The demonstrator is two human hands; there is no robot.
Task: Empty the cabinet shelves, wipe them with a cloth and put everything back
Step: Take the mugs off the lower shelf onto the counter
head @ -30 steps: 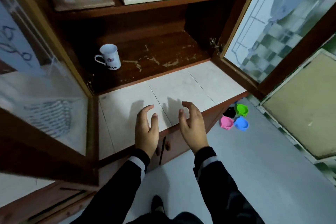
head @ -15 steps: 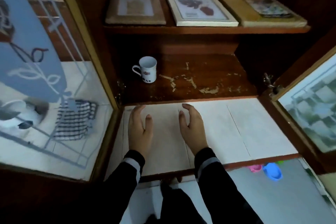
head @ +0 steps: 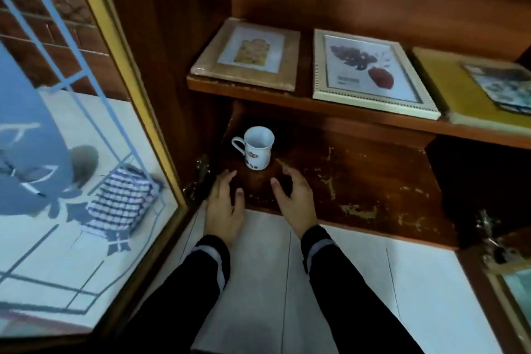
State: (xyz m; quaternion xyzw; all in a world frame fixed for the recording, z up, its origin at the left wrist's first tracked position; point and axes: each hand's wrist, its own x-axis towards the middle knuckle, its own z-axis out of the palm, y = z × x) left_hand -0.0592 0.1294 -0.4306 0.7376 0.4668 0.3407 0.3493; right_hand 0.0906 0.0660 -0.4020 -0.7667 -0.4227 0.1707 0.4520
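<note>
A white mug [head: 257, 147] with a printed label stands upright at the left of the lower wooden shelf [head: 359, 181], its handle to the left. My left hand [head: 224, 207] and my right hand [head: 293, 200] hover just in front of the mug, one on each side, fingers relaxed and holding nothing. Neither touches the mug. On the upper shelf [head: 287, 99] lie three flat picture frames: a brown one [head: 247, 54], a white one [head: 370, 73] and a yellow one [head: 477, 89]. A checked cloth [head: 120, 204] shows through the glass of the open left door.
The open left glass door [head: 86, 152] stands close to my left arm. A white tiled ledge [head: 359, 282] runs in front of the lower shelf. A hinge [head: 488, 236] of the right door is at the right edge. The lower shelf's varnish is scratched.
Both hands have moved forward from the white ledge into the lower shelf, closing in on the mug. The view has come closer and turned left.
</note>
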